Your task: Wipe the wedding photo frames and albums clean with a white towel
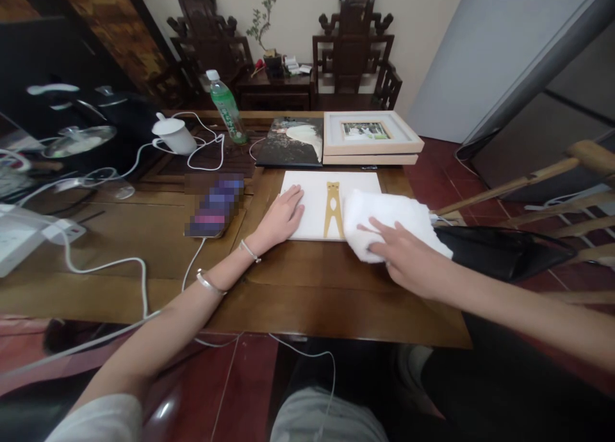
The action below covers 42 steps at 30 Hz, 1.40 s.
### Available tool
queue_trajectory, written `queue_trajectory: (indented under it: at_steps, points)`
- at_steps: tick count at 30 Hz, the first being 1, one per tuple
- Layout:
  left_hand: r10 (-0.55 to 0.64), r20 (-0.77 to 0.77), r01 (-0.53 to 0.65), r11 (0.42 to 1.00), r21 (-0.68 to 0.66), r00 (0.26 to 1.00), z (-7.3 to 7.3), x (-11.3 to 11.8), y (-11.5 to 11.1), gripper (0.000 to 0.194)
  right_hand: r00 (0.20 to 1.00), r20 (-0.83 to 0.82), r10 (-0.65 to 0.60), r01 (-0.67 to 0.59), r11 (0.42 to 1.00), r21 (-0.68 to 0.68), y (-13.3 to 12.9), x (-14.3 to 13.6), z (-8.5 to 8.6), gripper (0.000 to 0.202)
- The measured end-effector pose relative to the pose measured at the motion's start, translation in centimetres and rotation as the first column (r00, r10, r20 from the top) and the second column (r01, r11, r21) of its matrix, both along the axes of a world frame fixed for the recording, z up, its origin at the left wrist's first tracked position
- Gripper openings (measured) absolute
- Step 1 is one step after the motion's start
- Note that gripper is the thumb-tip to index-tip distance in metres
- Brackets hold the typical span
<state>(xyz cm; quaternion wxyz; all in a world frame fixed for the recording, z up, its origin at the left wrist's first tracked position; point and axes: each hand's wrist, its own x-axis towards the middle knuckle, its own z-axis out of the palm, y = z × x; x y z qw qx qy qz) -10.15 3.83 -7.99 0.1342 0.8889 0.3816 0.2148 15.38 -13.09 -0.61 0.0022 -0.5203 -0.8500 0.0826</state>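
Note:
A white board [312, 205] lies flat near the table's right end, with a gold cat-shaped figure [332, 206] on it. My left hand [282, 216] rests on the board's left edge, its fingers stretched forward and nothing in them. Over the board's right side lies a folded white cloth [403, 214]. My right hand [402, 253] has its fingers on the cloth's near left part; the index finger is extended, and the thumb side presses into the fabric. The cloth hides the board's right edge.
Behind the board sit a dark photo album [288, 141] and stacked wooden frames [372, 144]. A phone [216, 205], a lidded white cup [173, 134], a green bottle [228, 109] and white cables stand or lie to the left. A black bag [509, 253] is at the right.

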Motion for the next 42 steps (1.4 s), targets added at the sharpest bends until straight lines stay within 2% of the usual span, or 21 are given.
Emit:
queue_trajectory:
  at_steps: [4, 8, 13, 17, 20, 24, 27, 31, 34, 37, 39, 42]
  points:
    - [-0.005, 0.006, 0.005, 1.000, 0.000, 1.000, 0.0, 0.0, 0.0, 0.049, 0.998, -0.041, 0.040, -0.042, 0.998, -0.048, -2.5, -0.4, 0.4, 0.052]
    - [-0.003, -0.011, 0.003, 1.000, 0.008, 1.000, 0.0, 0.0, 0.0, 0.050, 1.000, -0.026, 0.011, -0.013, 0.997, -0.078, -1.5, -0.6, 1.3, 0.048]
    - [0.011, -0.018, -0.011, 1.000, 0.006, 1.000, 0.0, 0.0, 0.1, 0.051, 0.999, 0.051, -0.021, 0.024, 0.997, -0.071, 2.5, -0.8, 2.0, 0.040]
    - [-0.002, -0.014, 0.002, 1.000, 0.002, 1.000, -0.1, 0.0, 0.2, 0.051, 0.989, 0.142, -0.045, 0.055, 0.996, -0.066, 7.0, 0.0, 2.2, 0.037]
    - [-0.008, -0.019, 0.009, 1.000, 0.004, 1.000, -0.1, -0.1, 0.2, 0.051, 0.987, 0.156, -0.024, 0.031, 0.999, -0.042, 10.3, 0.8, 2.3, 0.038]
    - [-0.011, -0.015, 0.011, 1.000, 0.003, 1.000, 0.0, -0.2, 0.3, 0.050, 0.983, 0.183, -0.016, 0.016, 1.000, 0.005, 12.1, 1.1, 2.0, 0.041]
    - [-0.011, 0.001, 0.011, 1.000, -0.003, 1.000, 0.0, -0.2, 0.5, 0.050, 0.983, 0.181, -0.043, 0.039, 0.999, 0.029, 10.6, 0.6, 1.3, 0.041]
    - [0.004, -0.002, -0.004, 1.000, -0.004, 1.000, -0.1, -0.1, 0.5, 0.049, 0.993, 0.114, 0.023, -0.029, 0.998, 0.050, 6.2, -0.4, 0.6, 0.043]
    - [0.000, -0.017, 0.000, 1.000, 0.002, 1.000, 0.0, -0.1, 0.3, 0.051, 0.995, 0.072, 0.066, -0.066, 0.998, 0.009, 2.6, -1.2, 0.9, 0.046]
    - [-0.011, -0.020, 0.012, 1.000, 0.007, 1.000, 0.0, 0.0, 0.2, 0.050, 0.998, 0.032, 0.057, -0.054, 0.996, -0.072, -0.2, -2.0, 2.0, 0.047]
    - [-0.011, -0.016, 0.012, 1.000, 0.011, 1.000, -0.1, 0.0, 0.1, 0.049, 0.999, 0.029, 0.043, -0.039, 0.991, -0.125, -0.9, -2.4, 2.8, 0.044]
    - [-0.012, -0.010, 0.012, 1.000, 0.011, 1.000, -0.1, 0.0, 0.1, 0.048, 0.999, 0.053, 0.000, 0.009, 0.985, -0.173, -0.2, -2.5, 3.5, 0.040]
